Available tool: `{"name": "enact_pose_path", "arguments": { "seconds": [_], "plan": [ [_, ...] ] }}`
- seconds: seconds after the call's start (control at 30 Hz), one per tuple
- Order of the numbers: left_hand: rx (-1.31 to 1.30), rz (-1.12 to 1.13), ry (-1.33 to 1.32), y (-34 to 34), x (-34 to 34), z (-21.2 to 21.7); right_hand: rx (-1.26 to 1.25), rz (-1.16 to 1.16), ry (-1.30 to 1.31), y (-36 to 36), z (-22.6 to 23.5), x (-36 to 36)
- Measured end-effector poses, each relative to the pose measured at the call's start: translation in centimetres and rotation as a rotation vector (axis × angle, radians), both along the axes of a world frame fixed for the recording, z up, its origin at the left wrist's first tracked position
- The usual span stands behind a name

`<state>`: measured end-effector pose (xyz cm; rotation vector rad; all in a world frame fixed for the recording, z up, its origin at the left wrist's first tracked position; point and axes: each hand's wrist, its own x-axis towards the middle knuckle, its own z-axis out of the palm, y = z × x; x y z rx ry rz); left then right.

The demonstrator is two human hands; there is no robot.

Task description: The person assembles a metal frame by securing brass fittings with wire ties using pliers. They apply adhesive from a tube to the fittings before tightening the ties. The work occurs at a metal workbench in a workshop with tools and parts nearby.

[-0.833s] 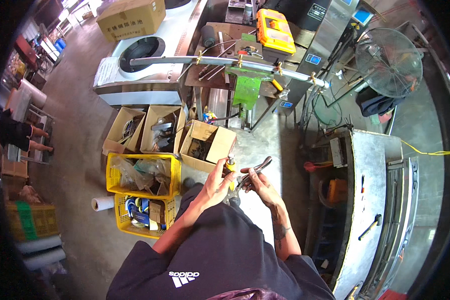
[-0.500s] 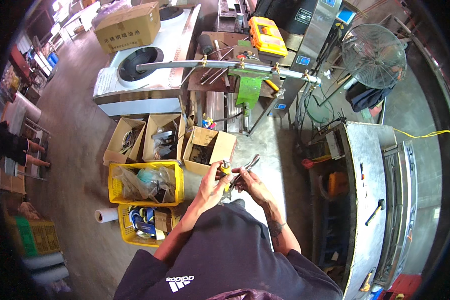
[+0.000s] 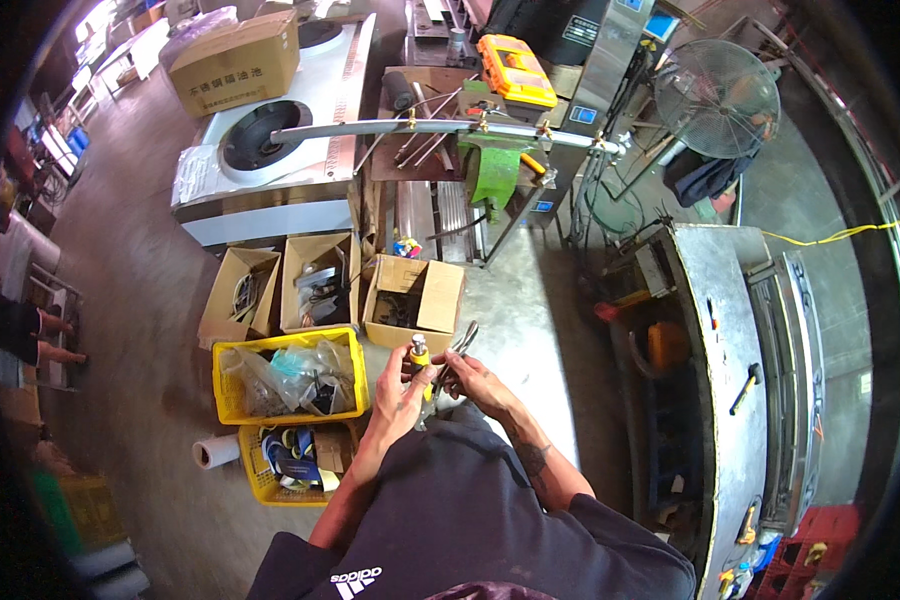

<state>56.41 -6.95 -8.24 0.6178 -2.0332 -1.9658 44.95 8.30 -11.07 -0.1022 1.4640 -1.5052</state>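
In front of my torso my left hand (image 3: 398, 398) is closed round a yellow cylindrical piece (image 3: 419, 353) with a shiny silver top, held upright; its exact kind is unclear. Close beside it, my right hand (image 3: 480, 385) has its fingers closed on a slim, dark grey metal piece (image 3: 467, 336) with a looped or two-armed end, which tilts up and to the right. The two hands nearly meet, and the lower ends of both pieces are hidden by fingers or too small to make out. Just beyond stands an open cardboard box (image 3: 440, 297) with dark parts inside.
Yellow crates (image 3: 362, 372) stand to the left, near a white roll (image 3: 216, 451). Ahead, a metal pipe (image 3: 350, 129) with brass fittings lies across a green vise (image 3: 494, 176). A workbench (image 3: 738, 330) carrying a hammer (image 3: 745, 388) is at right, a large fan (image 3: 718, 100) behind.
Both hands and the pieces in them have shifted slightly left and down in the picture. The surroundings have also shifted a little left as the view moved. Both grips look unchanged.
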Motion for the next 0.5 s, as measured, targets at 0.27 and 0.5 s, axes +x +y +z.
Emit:
{"name": "enact_pose_path", "arguments": {
  "seconds": [0.27, 0.5],
  "plan": [
    [0.016, -0.146, 0.073, 1.6, -2.7, 0.6, 0.013, -0.162, -0.013, 3.6, 2.2, -0.3],
    [-0.056, -0.313, 0.065, 7.9, -8.4, 1.2, -0.231, -0.548, -0.121, 14.6, 0.9, -1.7]
  ]
}}
